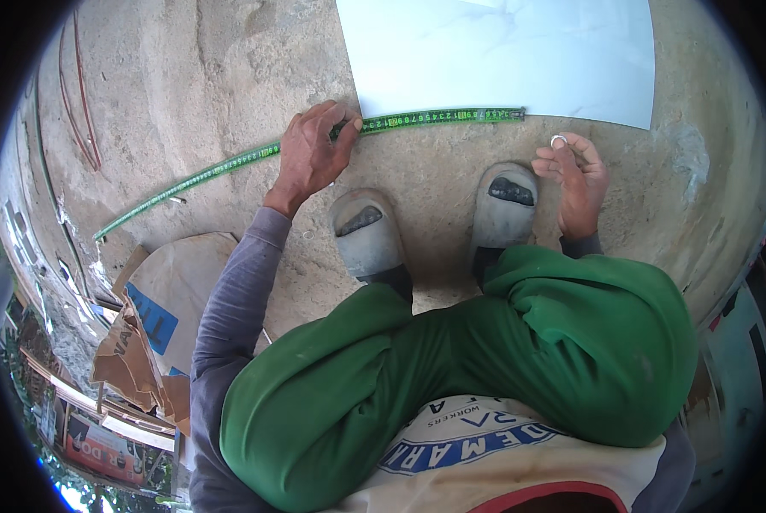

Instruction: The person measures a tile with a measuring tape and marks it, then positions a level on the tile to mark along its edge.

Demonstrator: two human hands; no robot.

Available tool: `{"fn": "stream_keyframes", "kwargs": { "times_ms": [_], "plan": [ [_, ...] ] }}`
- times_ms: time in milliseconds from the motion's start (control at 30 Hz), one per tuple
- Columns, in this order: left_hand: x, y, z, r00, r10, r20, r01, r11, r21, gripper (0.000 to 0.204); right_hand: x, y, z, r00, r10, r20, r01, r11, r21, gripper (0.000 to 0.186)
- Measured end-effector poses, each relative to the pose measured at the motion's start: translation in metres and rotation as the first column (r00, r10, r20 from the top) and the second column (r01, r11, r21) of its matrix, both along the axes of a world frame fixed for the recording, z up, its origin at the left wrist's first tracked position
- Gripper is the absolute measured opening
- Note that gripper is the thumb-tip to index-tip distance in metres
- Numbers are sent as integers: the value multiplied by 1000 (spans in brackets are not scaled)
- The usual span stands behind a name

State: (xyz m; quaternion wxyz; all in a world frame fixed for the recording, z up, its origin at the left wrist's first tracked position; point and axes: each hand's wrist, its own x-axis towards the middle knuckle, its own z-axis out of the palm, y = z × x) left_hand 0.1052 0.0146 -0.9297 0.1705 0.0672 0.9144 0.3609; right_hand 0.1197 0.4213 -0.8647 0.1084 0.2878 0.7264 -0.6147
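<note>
A rough concrete floor point(451, 154) spreads under everything. The person crouches on it, green trousers point(460, 350) filling the view from 4 to 8 o'clock. At 1 o'clock lies a pale, faintly marbled sheet point(502, 60), its far part cut off by the top of the view. Torn brown cardboard point(126, 355) sits at 8 o'clock, well apart from the work.

A green measuring tape point(186, 181) curves from 9 o'clock, passes under the left hand, and runs along the sheet's near edge. Its end sits between 1 and 2 o'clock, short of the sheet's right-hand corner. Two grey slippers point(366, 232) stand on the near side of the tape, apart from it.

The left hand point(316, 147), at 11 o'clock, has thumb and finger clamped on the tape just beside the sheet's left-hand near corner. The right hand point(584, 181), at 2 o'clock, hovers near the tape's end without touching it, fingers curled. A small white ring-like thing point(558, 139) shows by the thumb tip; whether it is pinched or worn, I cannot tell.

The step in hand looks like measuring off a length along that edge. The next move probably calls for a steady left pinch at the corner and the tape lying straight, while the right hand settles or marks the free end. A slip at the pinch could spoil the reading.
</note>
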Motion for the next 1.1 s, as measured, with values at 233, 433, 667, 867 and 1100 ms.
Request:
{"fn": "stream_keyframes", "kwargs": {
  "times_ms": [233, 433, 667, 867, 1100],
  "plan": [
    [-2, 3, 2, 999, 34, 25, -34, 999, -3, 19, 1, -6, -7, 999, 2, -36, -1, 999, 39, 38],
    [1, 3, -1, 999, 43, -23, -43, 999, -10, 19, -2, -12, -9, 997, 72, 33, -73, 997, 24, 40],
    [-6, 10, 3, 999, 18, -29, -17, 999, 29, 15, -4, -7, -9, 996, 82, 39, -88, 979, 182, 40],
    [-6, 9, 7, 998, 50, 32, -51, 999, 13, 11, -23, -12, -24, 998, 68, 17, -69, 992, 104, 36],
    [-10, 14, 8, 1000, -8, -9, 8, 999, 46, 9, -31, 3, -22, 979, 196, 51, -202, 960, 192, 36]
  ]
}}
